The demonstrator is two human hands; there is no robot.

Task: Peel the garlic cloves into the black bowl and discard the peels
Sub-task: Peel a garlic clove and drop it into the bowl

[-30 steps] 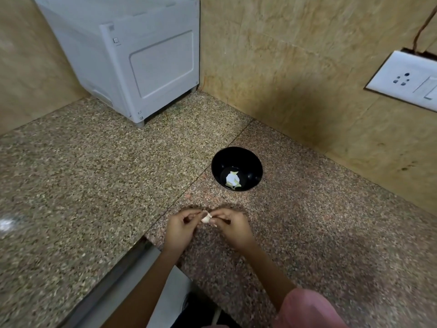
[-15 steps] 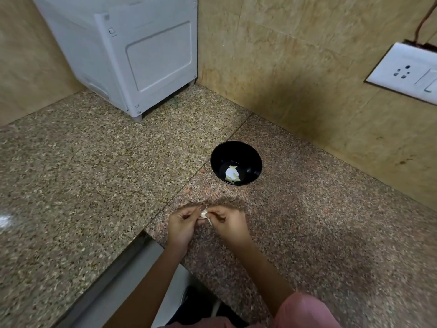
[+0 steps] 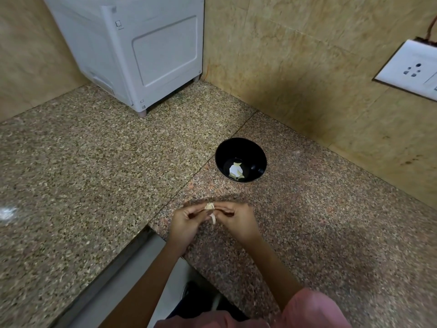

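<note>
A small garlic clove (image 3: 209, 206) with pale papery skin is pinched between the fingertips of my left hand (image 3: 186, 223) and my right hand (image 3: 237, 221), just above the granite counter. A strip of peel (image 3: 212, 218) hangs down from the clove between the two hands. Beyond the hands stands the black bowl (image 3: 257, 152), holding a few pale peeled cloves (image 3: 236, 171) at its bottom.
The granite counter (image 3: 94, 174) fills an inner corner with beige stone walls. A white appliance (image 3: 142, 48) stands at the back left. A white socket plate (image 3: 411, 69) is on the right wall. The counter edge drops off near my left forearm.
My hands stay together in front of the bowl. A strip of peel has come loose and now hangs from the clove.
</note>
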